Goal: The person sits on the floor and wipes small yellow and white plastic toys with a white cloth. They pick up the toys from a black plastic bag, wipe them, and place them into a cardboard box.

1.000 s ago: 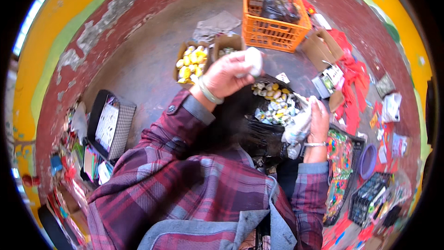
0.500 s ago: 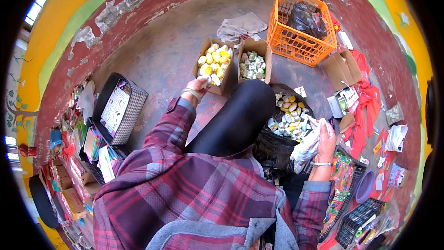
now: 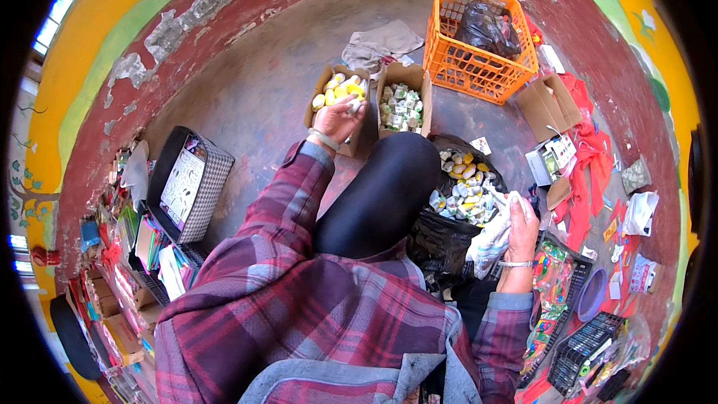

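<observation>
My left hand point(image 3: 340, 121) is over the near edge of a cardboard box point(image 3: 308, 114) filled with small yellow-and-white rounded pieces point(image 3: 340, 90). Its fingers are bent in toward the thumb, and a bit of white shows between them; what it is I cannot make out. On the right, my right hand point(image 3: 523, 223) is closed on a whitish cloth point(image 3: 490, 243). The cloth hangs beside an open black plastic bag point(image 3: 441, 243) holding mixed yellow, white and green pieces point(image 3: 464, 191). A second cardboard box point(image 3: 426, 93), beside the first, contains small white-and-green pieces point(image 3: 402, 108).
An orange crate point(image 3: 479, 71) with a black bag inside stands at the far right. A grey cloth point(image 3: 381, 45) lies behind the boxes. On the left is a checked fabric bin point(image 3: 206, 187); at right are an open carton point(image 3: 550, 105), red cloth point(image 3: 594, 153) and a purple basin point(image 3: 592, 298).
My left hand has moved right and slightly farther away, from the box's near-left corner to over its near right part. My right hand still grips the cloth, almost in place.
</observation>
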Available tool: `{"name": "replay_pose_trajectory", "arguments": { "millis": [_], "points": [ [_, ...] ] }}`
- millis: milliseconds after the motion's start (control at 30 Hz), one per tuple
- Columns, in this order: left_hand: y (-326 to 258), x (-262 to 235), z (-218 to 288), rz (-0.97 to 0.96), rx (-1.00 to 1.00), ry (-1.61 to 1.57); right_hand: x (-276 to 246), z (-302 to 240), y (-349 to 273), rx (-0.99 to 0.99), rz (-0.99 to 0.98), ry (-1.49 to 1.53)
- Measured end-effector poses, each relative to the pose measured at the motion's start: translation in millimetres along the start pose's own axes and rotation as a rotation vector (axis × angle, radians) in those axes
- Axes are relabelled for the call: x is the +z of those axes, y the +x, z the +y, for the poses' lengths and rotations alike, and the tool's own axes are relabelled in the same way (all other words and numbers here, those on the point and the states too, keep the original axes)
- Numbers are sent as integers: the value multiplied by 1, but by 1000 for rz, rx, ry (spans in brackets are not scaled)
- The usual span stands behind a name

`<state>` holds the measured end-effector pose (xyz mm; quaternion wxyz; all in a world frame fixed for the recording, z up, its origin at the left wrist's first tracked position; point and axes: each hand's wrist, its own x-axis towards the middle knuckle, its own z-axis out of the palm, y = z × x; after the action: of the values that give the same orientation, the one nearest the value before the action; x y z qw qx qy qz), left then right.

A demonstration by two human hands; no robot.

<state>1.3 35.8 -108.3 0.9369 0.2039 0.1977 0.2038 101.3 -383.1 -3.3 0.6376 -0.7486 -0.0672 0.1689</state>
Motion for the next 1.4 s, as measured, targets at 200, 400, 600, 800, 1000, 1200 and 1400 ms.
{"name": "replay_pose_trajectory", "arguments": {
  "millis": [200,400,600,800,1000,1200,1400],
  "points": [
    [-55,118,-1,-530,-97,309,1,-6,-3,30,-6,104],
    [-111,224,-52,-588,-352,576,-1,-25,-11,-130,53,239],
    [-120,223,-140,-646,-281,871,-6,-41,-18,-293,20,186],
    [-123,213,-164,-748,53,1420,5,-29,-21,-373,-33,-380],
    [-124,203,-168,-710,202,1499,12,-33,-23,-410,35,-566],
    [-131,206,-169,-715,-15,1215,9,-26,-18,-431,170,-425],
    [-131,208,-164,-826,-158,845,-4,-37,-18,-446,134,-106]
  ]
}}
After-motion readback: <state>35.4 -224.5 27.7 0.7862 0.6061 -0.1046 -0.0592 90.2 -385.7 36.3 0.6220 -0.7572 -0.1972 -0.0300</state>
